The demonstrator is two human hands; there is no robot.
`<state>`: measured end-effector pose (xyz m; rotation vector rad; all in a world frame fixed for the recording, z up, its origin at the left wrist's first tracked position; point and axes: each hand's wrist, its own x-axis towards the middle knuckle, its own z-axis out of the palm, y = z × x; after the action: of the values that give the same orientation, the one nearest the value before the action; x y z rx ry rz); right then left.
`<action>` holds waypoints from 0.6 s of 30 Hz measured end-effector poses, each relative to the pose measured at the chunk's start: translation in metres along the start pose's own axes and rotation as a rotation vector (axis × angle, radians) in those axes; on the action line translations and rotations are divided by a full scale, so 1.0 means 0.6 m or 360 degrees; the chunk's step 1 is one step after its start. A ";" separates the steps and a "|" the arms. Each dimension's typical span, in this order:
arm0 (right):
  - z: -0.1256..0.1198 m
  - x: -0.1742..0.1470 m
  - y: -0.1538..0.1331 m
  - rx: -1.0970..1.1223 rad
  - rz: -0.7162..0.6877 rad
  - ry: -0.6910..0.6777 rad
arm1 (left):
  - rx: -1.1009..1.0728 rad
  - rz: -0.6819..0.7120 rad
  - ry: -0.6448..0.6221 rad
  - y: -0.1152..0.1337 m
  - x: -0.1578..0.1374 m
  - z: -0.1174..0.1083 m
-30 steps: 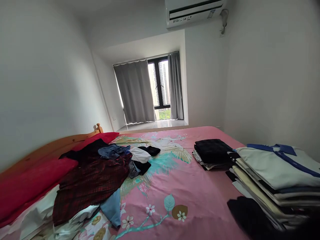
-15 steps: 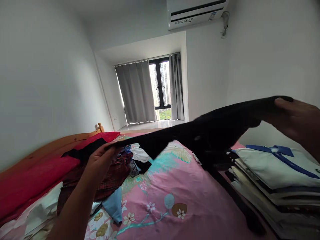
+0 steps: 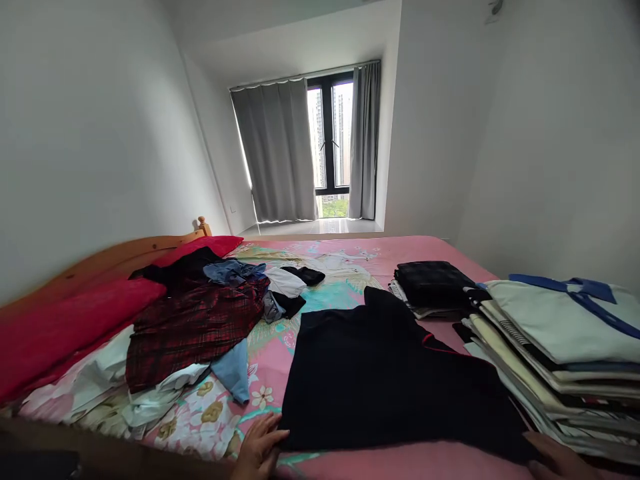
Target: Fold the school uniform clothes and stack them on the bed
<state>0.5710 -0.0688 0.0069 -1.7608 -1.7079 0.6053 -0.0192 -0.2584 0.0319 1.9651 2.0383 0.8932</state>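
A black shirt with thin red trim near the collar lies spread on the bed in front of me, fairly flat. At its near left corner is my left hand, thumb and fingers closed at the edge of the cloth. My right hand grips the shirt's near right end, partly cut off by the bottom of the view; its fingertips are hidden.
Left of the shirt is a loose heap with a red plaid garment and a light blue piece. A tall folded stack topped by a white shirt with blue collar stands right. Behind it sits a dark folded pile. Red pillows line the headboard.
The black shirt has come down from being stretched in the air to lying on the bed. Both hands have lowered with it, and the view has tilted down.
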 end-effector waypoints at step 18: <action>-0.028 -0.021 0.023 -0.0004 0.0099 -0.0177 | 0.0352 0.0302 0.0053 0.002 -0.040 -0.007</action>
<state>0.5915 -0.0830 0.0079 -1.8180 -1.7335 0.7414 -0.0174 -0.2827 0.0294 2.3066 2.0740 0.7686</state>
